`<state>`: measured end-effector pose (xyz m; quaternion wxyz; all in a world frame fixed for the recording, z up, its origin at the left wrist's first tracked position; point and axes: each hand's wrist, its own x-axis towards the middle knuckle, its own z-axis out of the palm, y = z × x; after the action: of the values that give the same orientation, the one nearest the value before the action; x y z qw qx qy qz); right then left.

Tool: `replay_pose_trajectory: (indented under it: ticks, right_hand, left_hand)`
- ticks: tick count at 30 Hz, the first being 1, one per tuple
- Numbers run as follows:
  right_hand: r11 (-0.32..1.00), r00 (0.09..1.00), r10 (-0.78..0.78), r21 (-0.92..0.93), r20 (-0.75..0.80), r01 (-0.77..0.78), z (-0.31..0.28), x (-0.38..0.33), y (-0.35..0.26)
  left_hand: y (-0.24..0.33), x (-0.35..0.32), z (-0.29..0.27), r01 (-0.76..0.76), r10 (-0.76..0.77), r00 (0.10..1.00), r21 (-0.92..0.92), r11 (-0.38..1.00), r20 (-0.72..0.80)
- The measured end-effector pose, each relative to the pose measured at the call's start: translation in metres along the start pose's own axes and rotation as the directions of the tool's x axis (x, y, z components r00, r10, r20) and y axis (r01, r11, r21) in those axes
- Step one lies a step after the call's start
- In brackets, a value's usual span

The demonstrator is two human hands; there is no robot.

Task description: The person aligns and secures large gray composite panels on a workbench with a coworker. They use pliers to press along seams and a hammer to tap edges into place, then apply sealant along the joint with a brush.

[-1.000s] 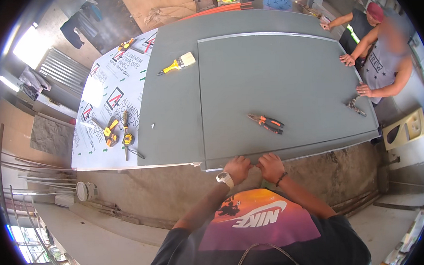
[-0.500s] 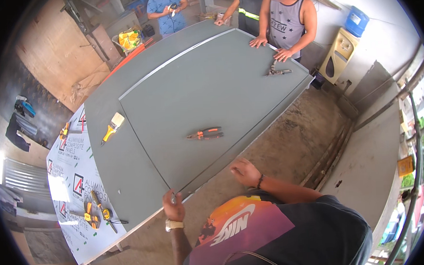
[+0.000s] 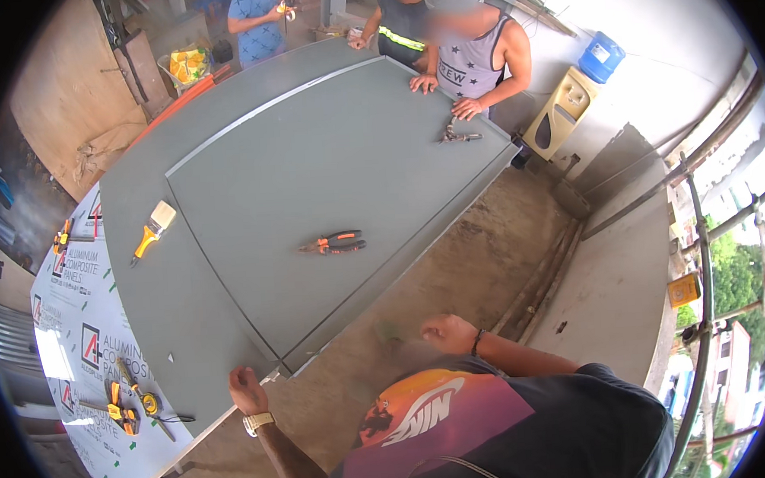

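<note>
Far to my left a white printed sheet [image 3: 76, 342] lies on the tabletop [image 3: 139, 208], with yellow-handled tools [image 3: 123, 408] on it. A brush [image 3: 153, 229] with a yellow handle rests on the bare grey surface beside it.

My left hand [image 3: 246, 389] is at the near corner of the panel [image 3: 344, 172]. The fingers look curled in against the panel's edge, touching it; whether they actually grip the edge I cannot tell, since the back of the hand hides them. A watch [image 3: 259, 423] sits on that wrist.

The panel is a big, flat grey sheet with a raised or folded rim, lying on top of the tabletop. From my hands it stretches up and away to the right, its long axis running from the corner by my left hand toward the far end, where other people [image 3: 468, 53] rest their hands on it. Its right edge overhangs the floor [image 3: 479, 260]. My left hand is the nearer one, right on the corner.

Orange-handled pliers [image 3: 335, 243] lie near the middle of the panel, well apart from both my hands. A second small metal tool [image 3: 455, 136] lies at the far end, by another person's hand.

My right hand [image 3: 446, 333] is off the panel, in the air over the floor, just beside the right edge but not touching it. It is loosely closed and blurred, holding nothing that I can see.
</note>
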<state>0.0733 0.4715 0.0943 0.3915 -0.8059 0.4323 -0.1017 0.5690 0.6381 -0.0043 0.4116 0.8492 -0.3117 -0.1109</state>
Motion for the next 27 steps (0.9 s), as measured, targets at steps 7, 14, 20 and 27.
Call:
replay_pose_trajectory:
  ticks: [7, 14, 20, 27]
  right_hand:
    - [0.996, 0.996, -0.070, 0.061, 0.047, 0.067, -0.019, 0.071, -0.006]
    - [0.869, 0.849, -0.492, -0.045, -0.193, 0.493, 0.002, 0.224, -0.024]
    - [0.908, 0.979, -0.203, -0.381, -0.028, 0.177, -0.010, 0.303, -0.050]
    - [0.961, 0.984, -0.111, -0.239, 0.137, 0.142, -0.009, 0.328, -0.019]
  left_hand:
    - [0.001, 0.017, 0.017, 0.047, -0.042, 0.997, 0.064, 0.997, -0.065]
    - [-0.004, 0.038, 0.002, 0.297, -0.302, 0.953, 0.206, 0.932, -0.008]
    - [0.005, 0.036, 0.011, 0.422, -0.425, 0.905, 0.207, 0.883, -0.030]
    - [0.008, 0.019, 0.011, 0.415, -0.415, 0.908, 0.276, 0.867, -0.061]
